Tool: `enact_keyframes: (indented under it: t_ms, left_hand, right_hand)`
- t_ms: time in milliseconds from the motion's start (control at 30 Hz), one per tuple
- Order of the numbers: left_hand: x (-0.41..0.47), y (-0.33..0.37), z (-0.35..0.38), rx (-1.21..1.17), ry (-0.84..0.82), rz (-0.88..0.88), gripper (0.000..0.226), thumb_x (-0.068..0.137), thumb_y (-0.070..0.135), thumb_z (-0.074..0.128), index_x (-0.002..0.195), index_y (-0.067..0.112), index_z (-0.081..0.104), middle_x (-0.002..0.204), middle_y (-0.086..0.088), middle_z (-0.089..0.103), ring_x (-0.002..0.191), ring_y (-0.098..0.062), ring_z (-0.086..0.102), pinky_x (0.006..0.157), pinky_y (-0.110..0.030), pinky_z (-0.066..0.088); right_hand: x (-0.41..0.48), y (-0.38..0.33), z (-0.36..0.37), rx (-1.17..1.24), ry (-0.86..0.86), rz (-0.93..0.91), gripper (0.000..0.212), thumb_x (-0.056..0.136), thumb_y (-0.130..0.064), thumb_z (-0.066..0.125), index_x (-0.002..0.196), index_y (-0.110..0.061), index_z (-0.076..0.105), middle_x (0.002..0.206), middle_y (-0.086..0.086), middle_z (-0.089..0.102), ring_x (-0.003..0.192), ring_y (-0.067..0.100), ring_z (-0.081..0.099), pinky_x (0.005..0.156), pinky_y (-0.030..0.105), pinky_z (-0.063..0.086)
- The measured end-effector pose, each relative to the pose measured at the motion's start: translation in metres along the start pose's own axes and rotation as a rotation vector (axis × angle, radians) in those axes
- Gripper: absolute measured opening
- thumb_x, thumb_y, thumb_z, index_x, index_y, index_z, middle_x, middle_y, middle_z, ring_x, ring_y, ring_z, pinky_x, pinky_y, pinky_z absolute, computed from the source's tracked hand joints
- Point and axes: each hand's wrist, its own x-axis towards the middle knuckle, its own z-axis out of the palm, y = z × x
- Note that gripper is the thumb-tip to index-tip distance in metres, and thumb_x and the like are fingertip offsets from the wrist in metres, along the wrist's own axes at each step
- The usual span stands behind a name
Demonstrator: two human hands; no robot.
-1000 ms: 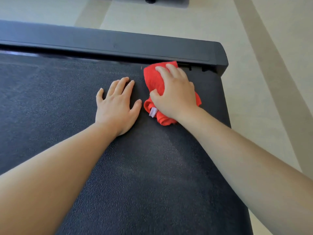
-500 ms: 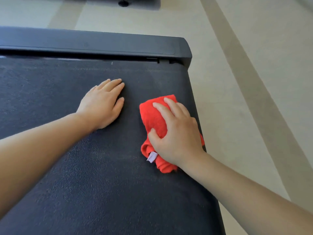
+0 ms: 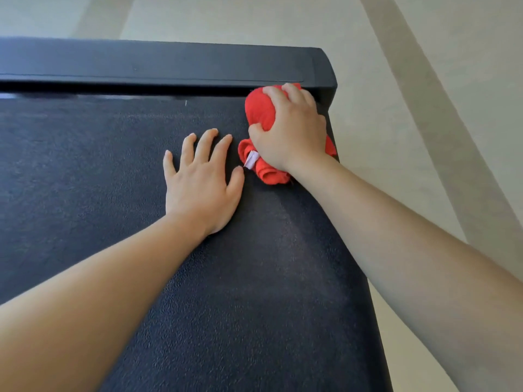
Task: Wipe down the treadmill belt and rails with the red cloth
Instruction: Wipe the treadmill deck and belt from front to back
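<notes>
Two hands are on the treadmill belt (image 3: pixel 119 171): the left hand (image 3: pixel 199 181) lies flat and released, the right hand (image 3: pixel 288 131) clenches the red cloth (image 3: pixel 261 111), bunched against the end rail (image 3: pixel 158 66). Soft and light, it likely handles best balled under the palm. Half a second ago it sat nearer mid-belt.

We see the red cloth (image 3: pixel 260 114) only in part; the right hand (image 3: pixel 291 131) covers its middle. The belt (image 3: pixel 85 171) runs past the left and bottom edges, and both forearms are cut off there.
</notes>
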Motion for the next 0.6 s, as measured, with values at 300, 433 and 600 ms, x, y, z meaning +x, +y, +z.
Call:
enact_keyframes:
  t_ms: [300,433,600]
  left_hand:
    - [0.000,0.000,-0.002,-0.015,0.007,-0.010,0.054,0.092,0.045,0.032,0.143,0.028,0.028,0.153,0.006,0.022,0.142,-0.023,0.012,0.113,-0.054,0.007]
    - [0.001,0.000,0.000,-0.012,0.009,-0.004,0.053,0.093,0.045,0.031,0.143,0.028,0.028,0.153,0.005,0.022,0.142,-0.024,0.012,0.113,-0.055,0.007]
    - [-0.004,-0.001,-0.004,-0.020,0.022,0.043,0.052,0.094,0.041,0.032,0.142,0.021,0.033,0.153,-0.001,0.026,0.141,-0.028,0.016,0.112,-0.055,0.009]
  right_hand:
    - [0.000,0.004,-0.012,0.007,-0.031,-0.030,0.058,0.081,-0.041,0.051,0.137,-0.027,0.041,0.143,-0.003,0.038,0.134,0.022,0.029,0.103,0.046,0.035]
    - [-0.029,0.013,-0.021,-0.015,-0.052,-0.036,0.060,0.083,-0.038,0.050,0.140,-0.026,0.036,0.146,-0.002,0.035,0.135,0.022,0.028,0.104,0.048,0.035]
    - [-0.112,0.030,-0.041,0.040,-0.029,-0.050,0.059,0.083,-0.031,0.053,0.140,-0.021,0.040,0.147,-0.001,0.036,0.135,0.022,0.030,0.108,0.043,0.031]
